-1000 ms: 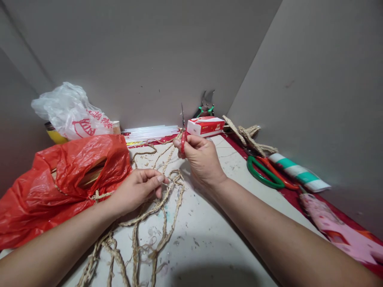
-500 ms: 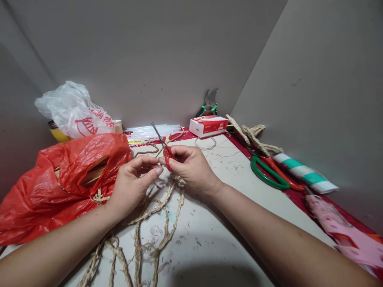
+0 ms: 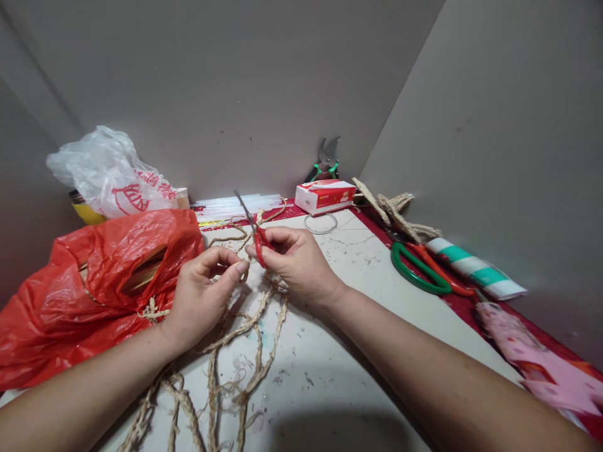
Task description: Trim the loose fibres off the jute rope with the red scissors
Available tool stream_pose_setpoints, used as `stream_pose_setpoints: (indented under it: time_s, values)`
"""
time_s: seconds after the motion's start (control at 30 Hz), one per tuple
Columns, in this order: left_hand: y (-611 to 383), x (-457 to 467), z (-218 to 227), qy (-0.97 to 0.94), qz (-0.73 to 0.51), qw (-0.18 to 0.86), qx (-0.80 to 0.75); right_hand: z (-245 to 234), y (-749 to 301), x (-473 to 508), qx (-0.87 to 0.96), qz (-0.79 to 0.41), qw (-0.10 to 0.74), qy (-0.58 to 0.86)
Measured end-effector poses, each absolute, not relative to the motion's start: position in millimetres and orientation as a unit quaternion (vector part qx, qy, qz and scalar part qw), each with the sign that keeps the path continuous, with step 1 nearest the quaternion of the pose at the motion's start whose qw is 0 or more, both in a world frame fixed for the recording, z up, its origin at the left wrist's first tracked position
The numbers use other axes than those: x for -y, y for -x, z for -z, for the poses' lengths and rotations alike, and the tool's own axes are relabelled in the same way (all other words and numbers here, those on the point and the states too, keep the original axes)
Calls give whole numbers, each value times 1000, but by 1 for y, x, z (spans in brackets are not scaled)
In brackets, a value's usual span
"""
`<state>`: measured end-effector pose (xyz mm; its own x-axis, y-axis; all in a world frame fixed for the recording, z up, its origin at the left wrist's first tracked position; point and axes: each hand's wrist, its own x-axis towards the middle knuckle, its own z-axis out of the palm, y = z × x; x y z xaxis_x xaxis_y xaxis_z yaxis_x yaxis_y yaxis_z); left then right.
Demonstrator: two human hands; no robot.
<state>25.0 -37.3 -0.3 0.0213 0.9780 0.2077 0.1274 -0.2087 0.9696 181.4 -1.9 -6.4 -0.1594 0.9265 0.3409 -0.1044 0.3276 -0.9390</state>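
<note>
Frayed tan braided rope [image 3: 254, 326], perhaps straw

- Red plastic bag [image 3: 94, 276], crumpled, at left on the table [image 3: 386, 301].
- White printed plastic bag [image 3: 110, 179] behind it, over a yellow container [image 3: 87, 215].
- Clear sticks [image 3: 235, 204] along back wall.
- Red-and-white box [image 3: 325, 196]; green-handled pliers [image 3: 326, 162] behind it.
- Wire ring [image 3: 320, 223] lying just in front of box.
- Large green-and-orange scissors [image 3: 421, 271] at right, beside a green-striped roll [image 3: 475, 269].
- Pink patterned item [image 3: 532, 358], near right.

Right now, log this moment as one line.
left hand: pinching braided straw rope | right hand: gripping small red-handled scissors, blades up | white table
</note>
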Motion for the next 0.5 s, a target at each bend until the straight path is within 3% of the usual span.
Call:
stream_pose_setpoints:
  time_s: [0.2, 0.4, 0.5]
  values:
    - [-20, 24, 4, -554, -532, 421, -483, 1, -192, -8, 511, -472, 620, 363]
    - [-24, 26, 2, -460, -486, 612, -422, 2, -191, -8, 504, -503, 614, 339]
    - [-26, 30, -1, -485, -451, 613, -431, 3, -193, -10, 503, -494, 624, 337]
